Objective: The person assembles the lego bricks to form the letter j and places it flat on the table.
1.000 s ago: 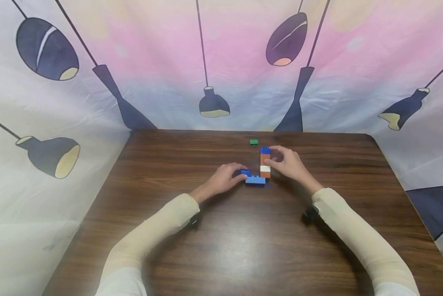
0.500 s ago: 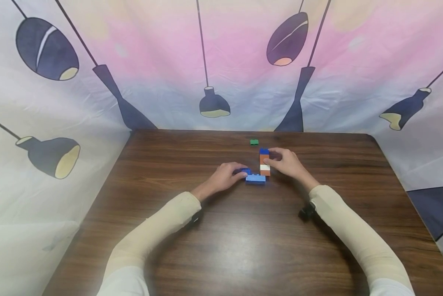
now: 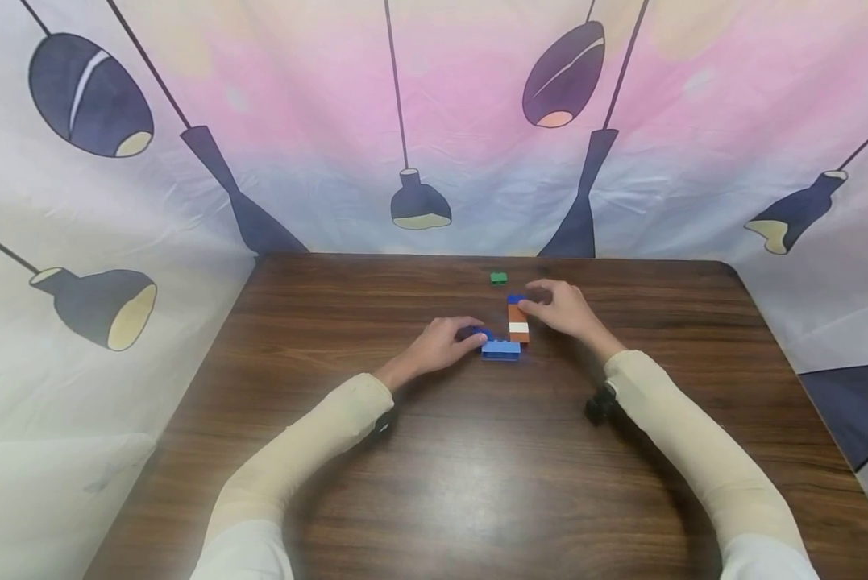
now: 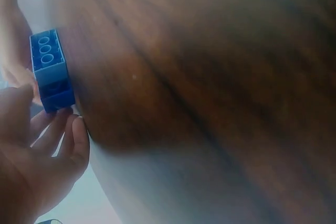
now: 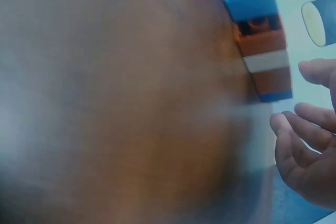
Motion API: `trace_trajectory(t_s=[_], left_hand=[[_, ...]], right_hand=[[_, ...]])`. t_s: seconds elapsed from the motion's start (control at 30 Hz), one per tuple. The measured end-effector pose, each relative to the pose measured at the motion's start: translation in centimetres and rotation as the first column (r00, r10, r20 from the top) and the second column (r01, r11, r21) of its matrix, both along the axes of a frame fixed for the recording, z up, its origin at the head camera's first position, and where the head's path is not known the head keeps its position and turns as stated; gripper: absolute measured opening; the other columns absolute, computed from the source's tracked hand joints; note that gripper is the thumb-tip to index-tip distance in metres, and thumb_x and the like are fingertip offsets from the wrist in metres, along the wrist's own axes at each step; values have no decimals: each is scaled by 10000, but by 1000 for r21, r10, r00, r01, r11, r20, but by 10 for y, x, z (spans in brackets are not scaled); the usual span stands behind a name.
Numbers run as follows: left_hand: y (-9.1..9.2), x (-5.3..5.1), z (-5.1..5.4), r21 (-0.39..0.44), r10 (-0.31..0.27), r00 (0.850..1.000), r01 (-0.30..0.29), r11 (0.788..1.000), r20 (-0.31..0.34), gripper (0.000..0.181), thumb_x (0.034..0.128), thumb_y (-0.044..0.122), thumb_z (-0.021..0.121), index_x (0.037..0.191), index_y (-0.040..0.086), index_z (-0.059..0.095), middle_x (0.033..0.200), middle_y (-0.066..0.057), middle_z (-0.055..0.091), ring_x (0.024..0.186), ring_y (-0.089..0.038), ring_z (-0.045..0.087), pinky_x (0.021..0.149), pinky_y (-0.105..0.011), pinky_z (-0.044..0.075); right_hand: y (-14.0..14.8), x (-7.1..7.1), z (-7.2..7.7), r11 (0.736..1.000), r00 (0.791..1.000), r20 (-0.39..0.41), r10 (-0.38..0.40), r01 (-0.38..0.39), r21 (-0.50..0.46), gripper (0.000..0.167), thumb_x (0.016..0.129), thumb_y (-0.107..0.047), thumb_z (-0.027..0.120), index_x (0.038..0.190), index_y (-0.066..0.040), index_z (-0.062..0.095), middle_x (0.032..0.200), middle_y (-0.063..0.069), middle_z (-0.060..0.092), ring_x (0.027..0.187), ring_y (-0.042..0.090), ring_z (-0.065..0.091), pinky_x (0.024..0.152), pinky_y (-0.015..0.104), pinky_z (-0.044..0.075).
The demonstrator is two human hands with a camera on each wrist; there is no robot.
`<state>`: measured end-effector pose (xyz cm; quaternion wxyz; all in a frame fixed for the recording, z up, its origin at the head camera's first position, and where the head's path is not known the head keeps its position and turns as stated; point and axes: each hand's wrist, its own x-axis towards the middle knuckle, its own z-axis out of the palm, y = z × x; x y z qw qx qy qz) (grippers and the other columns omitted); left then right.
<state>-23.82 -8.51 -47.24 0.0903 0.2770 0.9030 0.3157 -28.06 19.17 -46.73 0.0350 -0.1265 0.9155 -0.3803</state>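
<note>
Joined toy building bricks lie at mid-table. A light blue brick (image 3: 501, 350) shows its hollow underside in the left wrist view. At its left end, a dark blue brick (image 4: 59, 97) sits between the thumb and fingers of my left hand (image 3: 439, 345), which holds it. From the right end extends a row of orange, white and orange bricks (image 5: 266, 61), tipped with a blue brick (image 5: 276, 96). My right hand (image 3: 566, 310) hovers beside that tip; the right wrist view shows its spread fingers apart from the bricks.
A small green brick (image 3: 499, 279) lies beyond the row, near the back edge of the brown wooden table (image 3: 375, 483). Behind the table hangs a cloth backdrop (image 3: 317, 161) printed with lamps.
My right hand has let go of the brick row and shifted slightly back, away from it. The row sits a little lower at its far end. The left hand stays nearly still.
</note>
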Motion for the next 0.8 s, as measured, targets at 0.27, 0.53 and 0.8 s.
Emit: trace_trajectory(t_s=[0.27,0.53,0.8], left_hand=[[6,-1,-3,22,-31,999,31,999,-35,548,991,461,653,1421,132,574,1401,-44,613,1310,-194,567,1067,-378,472],[7,0,-5,19,-33,998,34,999,-44,429,992,417,669,1333,157,654,1309,-12,662,1251,-177,595,1050,-371,475],[8,-1,-4,27,-33,999,34,999,-36,431,987,417,678,1327,152,666,1320,-20,676,1254,-188,605,1045,-374,482]], right_hand=[[-9,-29,11,1000,997,-71,8,-6,29,440,1000,-313,669,1366,-70,635,1330,170,660,1093,328,667,900,515,537],[-25,-49,3,998,996,-76,36,-31,61,421,1007,-271,656,1372,-61,638,1416,187,604,1315,386,543,1053,570,445],[-35,-58,-1,993,994,-92,55,-45,108,364,1019,-236,641,1328,-46,675,1355,202,645,918,333,672,885,485,515]])
